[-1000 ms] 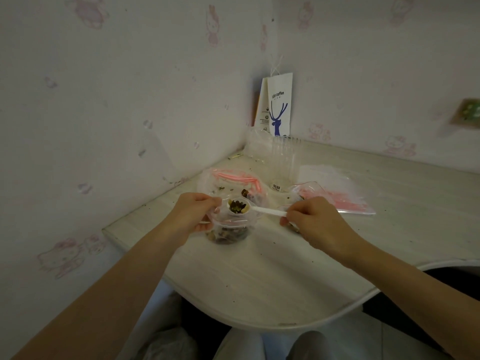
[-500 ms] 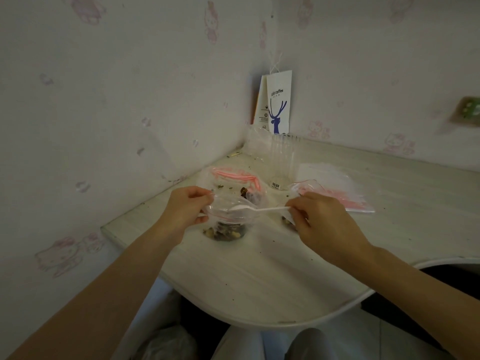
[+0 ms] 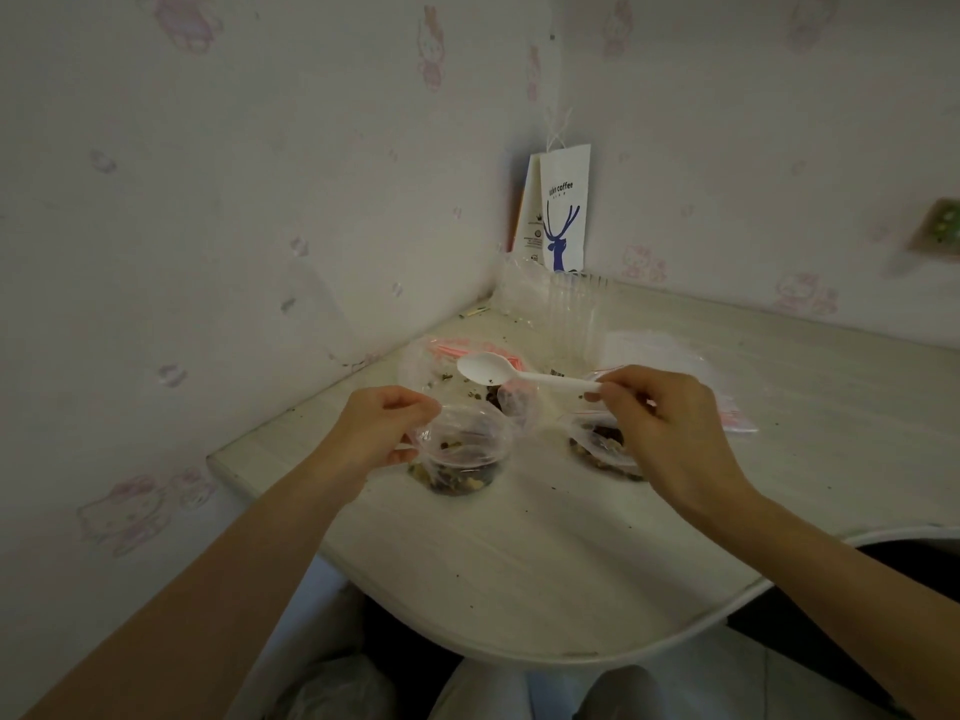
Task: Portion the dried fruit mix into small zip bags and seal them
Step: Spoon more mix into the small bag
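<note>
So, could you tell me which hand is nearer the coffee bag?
Right. The right hand, holding the spoon, is in front of the coffee bag; the left hand, gripping the zip bag, is farther to its left.

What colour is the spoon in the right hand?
The spoon is plain white, clearest in the head view.

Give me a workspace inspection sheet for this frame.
Surface: pale table, crumbs scattered.
Job's things: small zip bag open, fruit mix in its bottom; second bag with mix, to its right; white spoon nearly empty.
Clutter: stack of clear cups; flat zip bags.
Hands: left hand pinches the small zip bag's rim; right hand holds the spoon by its handle.
Cables: nothing seen.
Surroundings: paper bag in the corner; cartoon wallpaper.
</note>
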